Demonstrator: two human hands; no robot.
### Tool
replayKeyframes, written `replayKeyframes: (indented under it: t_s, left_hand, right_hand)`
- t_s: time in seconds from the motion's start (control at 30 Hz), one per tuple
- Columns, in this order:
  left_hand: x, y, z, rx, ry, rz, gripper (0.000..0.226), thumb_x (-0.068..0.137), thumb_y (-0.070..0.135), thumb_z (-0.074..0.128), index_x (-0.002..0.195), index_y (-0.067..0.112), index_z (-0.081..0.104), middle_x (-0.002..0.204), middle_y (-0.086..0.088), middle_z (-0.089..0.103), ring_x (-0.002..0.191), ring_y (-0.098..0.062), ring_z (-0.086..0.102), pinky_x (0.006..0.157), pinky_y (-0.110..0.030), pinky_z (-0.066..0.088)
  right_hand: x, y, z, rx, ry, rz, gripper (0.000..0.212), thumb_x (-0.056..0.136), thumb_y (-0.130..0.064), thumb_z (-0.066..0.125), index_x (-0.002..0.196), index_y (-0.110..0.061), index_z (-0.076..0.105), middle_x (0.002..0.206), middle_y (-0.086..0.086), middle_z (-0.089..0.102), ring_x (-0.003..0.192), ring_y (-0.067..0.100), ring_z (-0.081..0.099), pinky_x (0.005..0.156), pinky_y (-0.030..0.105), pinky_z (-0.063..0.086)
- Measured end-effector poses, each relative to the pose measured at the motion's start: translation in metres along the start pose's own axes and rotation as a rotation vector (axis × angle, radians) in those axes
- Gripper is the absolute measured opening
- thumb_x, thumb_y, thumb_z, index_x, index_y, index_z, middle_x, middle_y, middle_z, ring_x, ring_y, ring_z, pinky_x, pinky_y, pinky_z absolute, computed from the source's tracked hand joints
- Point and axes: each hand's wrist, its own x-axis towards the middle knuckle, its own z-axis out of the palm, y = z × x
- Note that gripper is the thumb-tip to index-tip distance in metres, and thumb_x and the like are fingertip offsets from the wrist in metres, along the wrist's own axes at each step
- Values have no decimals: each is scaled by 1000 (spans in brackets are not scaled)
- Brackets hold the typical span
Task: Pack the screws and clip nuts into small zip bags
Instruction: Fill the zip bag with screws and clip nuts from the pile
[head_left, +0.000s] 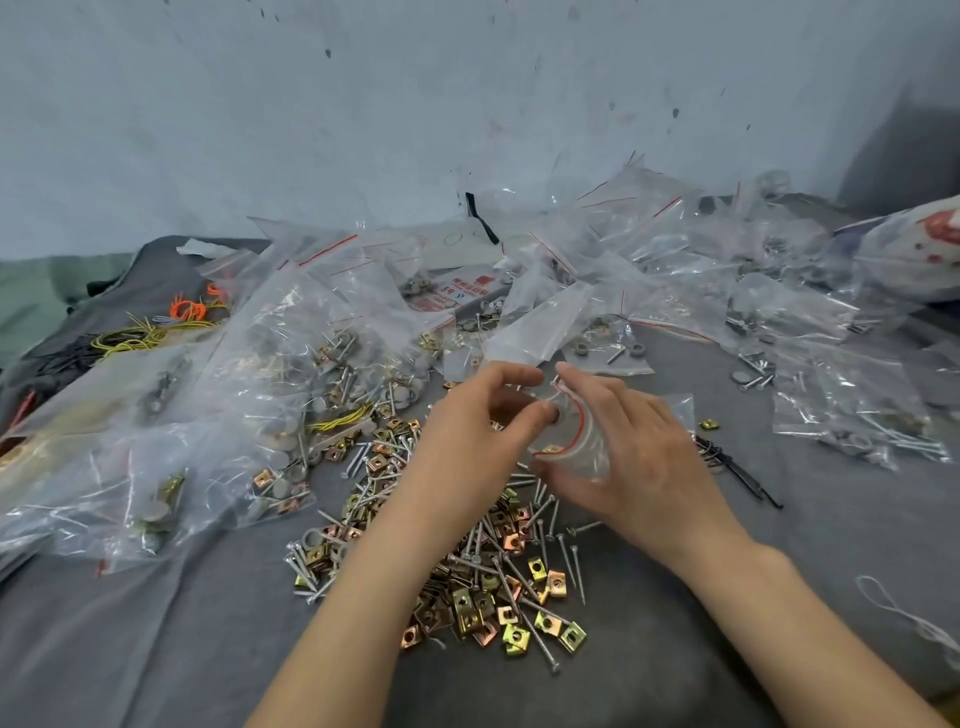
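From the head camera, looking down over a grey cloth (727, 597) spread across the work surface, both bare hands meet just past the middle. The right hand (639, 457) grips a small zip bag (576, 441), its red-lined mouth bowed open toward the left. The left hand (478, 431) sits close against that mouth, thumb and fingertips pinched together at the opening; something small and dark shows at the pinch, too blurred to name. So the hands are together, each closed: one on the bag, the other at its lip.

Directly beneath the forearms, on the near side, lies a loose heap of brass-coloured clip nuts (498, 608) mixed with long silver screws (540, 644), touching and overlapping one another.

To the left, a mound of filled bags (291, 364) rests on the cloth, with yellow and orange rubber bands (171, 322) farther left. More clear bags (779, 312) sprawl across the far right. Black ties (737, 467) lie just right of the right hand. A pale, scuffed wall (363, 104) stands behind.
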Motion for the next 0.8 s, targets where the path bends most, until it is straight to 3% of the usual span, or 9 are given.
replayKeyframes:
  t_s: [0.23,0.37,0.57,0.67,0.8]
  left_hand:
    - [5,5,5,-79,-44,35,22,94,29,66,116,29,64,92,15,76,87,7,67,73,-6,45]
    - [7,6,-2,-105,46,55,16,97,28,60,113,29,63,91,13,75,92,1,68,87,-24,52]
    - [10,-6,-8,21,124,-28,20,100,33,54,117,27,62,90,11,73,84,5,66,69,-8,49]
    - [10,-12,-2,177,60,-56,24,100,37,52,122,29,59,93,13,70,83,1,64,72,-17,53]
    - [15,-15,15,359,-55,-34,30,101,37,50,129,26,56,104,12,67,92,-3,63,86,-31,54]
  right_hand:
    - [1,3,-2,-3,43,22,78,83,-56,60,145,-14,40,129,4,61,111,18,56,97,34,45]
    - [1,5,-3,24,74,43,76,86,-57,59,146,-15,40,130,2,59,111,15,52,97,27,37]
    - [-2,10,-8,50,75,112,75,86,-58,61,147,-22,37,131,-3,57,111,15,55,95,28,39]
    - [-2,15,-13,94,119,162,75,84,-59,62,146,-24,37,128,-4,59,110,13,55,92,24,36]
    - [-2,24,-22,198,228,275,76,83,-63,63,147,-33,34,133,-9,57,110,19,63,92,46,53]
